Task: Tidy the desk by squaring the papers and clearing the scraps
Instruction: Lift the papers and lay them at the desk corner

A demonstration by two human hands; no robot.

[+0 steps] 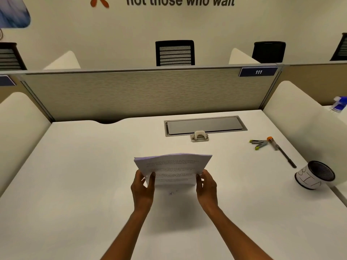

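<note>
Gripping the stack of printed papers upright over the white desk, left hand and right hand each clasp a side edge. Top edges fan unevenly; a loose grip could let sheets slide out. Tiny scraps lie just below.

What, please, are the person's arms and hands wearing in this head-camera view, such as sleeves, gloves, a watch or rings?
Nothing is visibly worn. The left hand and right hand are bare, with no gloves, and both forearms are uncovered as far as the bottom edge of the picture, so no sleeve shows. No watch, bracelet or band sits on either wrist. No ring can be made out, though the fingers are partly hidden.
</note>
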